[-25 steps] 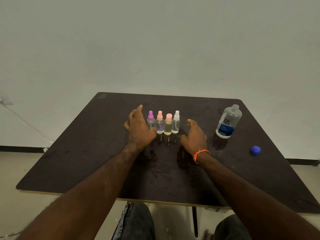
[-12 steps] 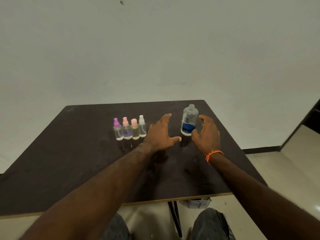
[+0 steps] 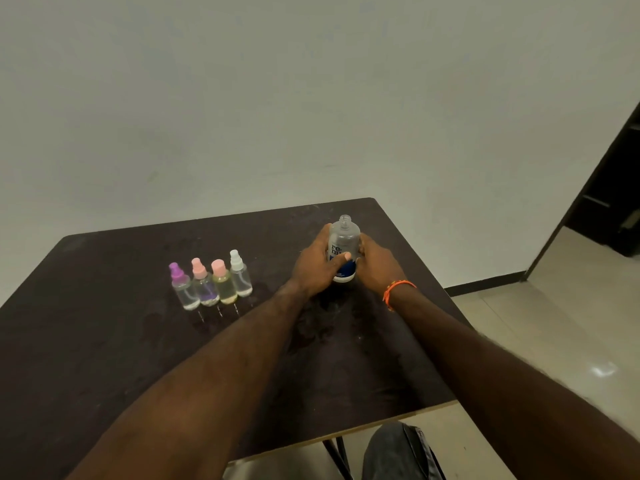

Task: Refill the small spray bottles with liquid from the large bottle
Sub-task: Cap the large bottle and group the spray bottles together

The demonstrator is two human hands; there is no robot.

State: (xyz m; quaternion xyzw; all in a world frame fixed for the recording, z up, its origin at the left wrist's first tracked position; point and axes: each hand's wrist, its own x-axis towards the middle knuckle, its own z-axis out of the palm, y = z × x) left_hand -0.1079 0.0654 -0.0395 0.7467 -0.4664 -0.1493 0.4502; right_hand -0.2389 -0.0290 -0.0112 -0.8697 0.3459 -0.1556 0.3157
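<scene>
Both your left hand [image 3: 317, 266] and right hand [image 3: 375, 268] clasp the uncapped large bottle [image 3: 343, 249], centre frame; squeezing or tilting could spill it.

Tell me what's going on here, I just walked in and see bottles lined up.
A person seated at a dark table grips the large bottle with both hands: the left hand wraps its near side, the right hand its far side. The bottle is uncapped and upright. Four small spray bottles stand in a row to its left, all capped, so no pouring has begun.
</scene>
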